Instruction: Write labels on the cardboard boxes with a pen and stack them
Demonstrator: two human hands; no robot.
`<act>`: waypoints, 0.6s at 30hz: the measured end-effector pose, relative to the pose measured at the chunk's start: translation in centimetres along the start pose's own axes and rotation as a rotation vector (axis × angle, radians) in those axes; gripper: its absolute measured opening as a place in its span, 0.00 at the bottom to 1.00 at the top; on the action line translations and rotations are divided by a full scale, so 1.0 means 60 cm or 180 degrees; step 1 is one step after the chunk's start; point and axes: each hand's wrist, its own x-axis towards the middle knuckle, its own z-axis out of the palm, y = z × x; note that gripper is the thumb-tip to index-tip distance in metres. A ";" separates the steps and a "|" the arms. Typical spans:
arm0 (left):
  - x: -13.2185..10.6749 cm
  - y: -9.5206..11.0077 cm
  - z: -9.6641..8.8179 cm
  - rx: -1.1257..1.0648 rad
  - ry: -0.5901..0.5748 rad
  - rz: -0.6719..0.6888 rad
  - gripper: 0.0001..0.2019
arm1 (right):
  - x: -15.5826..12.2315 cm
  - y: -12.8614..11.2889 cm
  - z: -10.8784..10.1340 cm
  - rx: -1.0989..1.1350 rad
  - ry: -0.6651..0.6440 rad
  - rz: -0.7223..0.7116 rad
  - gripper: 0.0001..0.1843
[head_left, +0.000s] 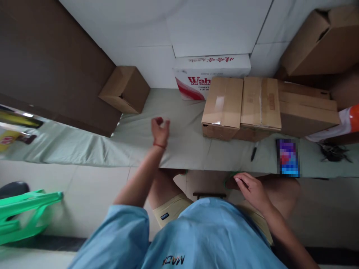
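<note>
My left hand [160, 131], with a thin red band at the wrist, is above the green tablecloth [134, 142]. Its fingers are curled; a pale blur shows by the fingertips, and I cannot make out what they hold, if anything. Over my thigh, just in front of the table edge, is my right hand [251, 188]. Its thumb and fingers come together, with nothing visible in them. A black pen [254, 152] and a phone with a lit, blurred screen [288, 157] lie on the cloth beyond my right hand.
Two taped cardboard boxes [241, 102] stand before a white printed carton [193, 80] at the wall. A small brown box [127, 89] is beside a large brown panel [56, 67] at left. More cartons [311, 48] fill the right. A green plastic stool [28, 213] stands left.
</note>
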 end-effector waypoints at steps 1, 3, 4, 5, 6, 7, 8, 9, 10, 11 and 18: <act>-0.051 0.011 0.026 -0.0038 -0.0006 0.0040 0.32 | 0.002 0.000 0.001 -0.0001 0.0009 -0.0008 0.19; -0.150 0.042 0.081 -0.0229 -0.0133 0.0365 0.44 | 0.004 -0.001 0.000 0.0004 0.0020 -0.0039 0.19; -0.190 0.061 0.108 -0.0229 -0.0158 0.0544 0.50 | 0.004 -0.001 -0.002 0.0008 0.0024 -0.0056 0.19; -0.221 0.081 0.134 -0.0183 -0.0188 0.0696 0.56 | 0.003 -0.002 -0.005 0.0011 0.0030 -0.0065 0.19; -0.242 0.101 0.160 -0.0109 -0.0233 0.0797 0.62 | 0.001 -0.002 -0.008 0.0009 0.0038 -0.0064 0.18; -0.253 0.120 0.184 -0.0046 -0.0251 0.0826 0.67 | -0.001 0.000 -0.012 0.0003 0.0054 -0.0053 0.18; -0.255 0.136 0.205 0.0009 -0.0275 0.0799 0.70 | -0.005 0.002 -0.016 -0.0006 0.0077 -0.0031 0.18; -0.252 0.148 0.224 0.0049 -0.0306 0.0748 0.72 | -0.011 0.006 -0.021 -0.0018 0.0110 0.0003 0.18; -0.246 0.157 0.241 0.0077 -0.0327 0.0690 0.74 | -0.017 0.012 -0.025 -0.0033 0.0141 0.0048 0.18; -0.238 0.162 0.255 0.0097 -0.0333 0.0640 0.74 | -0.025 0.019 -0.030 -0.0047 0.0172 0.0098 0.18; -0.221 0.143 0.288 0.0179 -0.0267 0.0822 0.69 | -0.078 0.073 -0.053 -0.0074 0.0325 0.0370 0.21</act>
